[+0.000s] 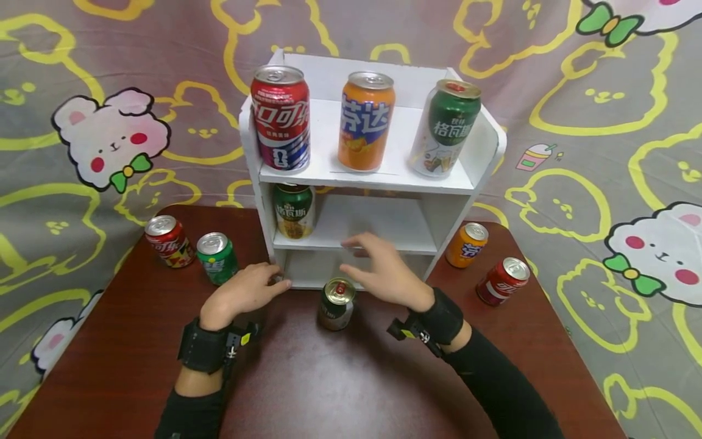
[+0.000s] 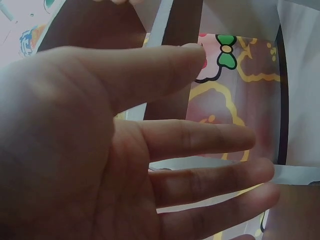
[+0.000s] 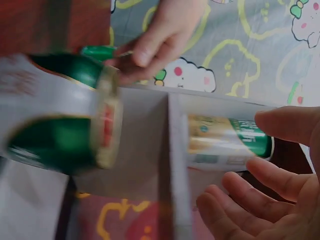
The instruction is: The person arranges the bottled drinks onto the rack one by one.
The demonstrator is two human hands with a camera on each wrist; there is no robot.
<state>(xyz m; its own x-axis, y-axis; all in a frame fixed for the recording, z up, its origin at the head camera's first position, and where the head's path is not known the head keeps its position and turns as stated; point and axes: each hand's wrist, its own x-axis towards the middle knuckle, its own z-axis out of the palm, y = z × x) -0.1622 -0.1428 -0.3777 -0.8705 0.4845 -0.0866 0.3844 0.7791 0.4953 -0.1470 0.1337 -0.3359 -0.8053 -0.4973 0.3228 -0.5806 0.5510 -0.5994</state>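
Note:
My right hand (image 1: 386,271) hovers before the middle shelf, its fingers spread and nothing held. Below it, a green-and-white can (image 1: 336,305) stands upright on the table at the shelf's foot; the same can (image 3: 65,117) looks blurred in the right wrist view. Another green can (image 1: 294,210) stands at the left end of the middle shelf, its gold-and-white side (image 3: 215,140) facing the right wrist camera beside my right fingers. My left hand (image 1: 244,289) is by the shelf's lower left corner, fingers extended and empty in the left wrist view, close to a green Sprite can (image 1: 217,258).
The white shelf unit (image 1: 378,251) bears a red cola can (image 1: 281,119), an orange Fanta can (image 1: 365,122) and a green-white can (image 1: 446,128) on top. A cola can (image 1: 170,241) is at left; a small Fanta can (image 1: 467,245) and red can (image 1: 503,281) stand right.

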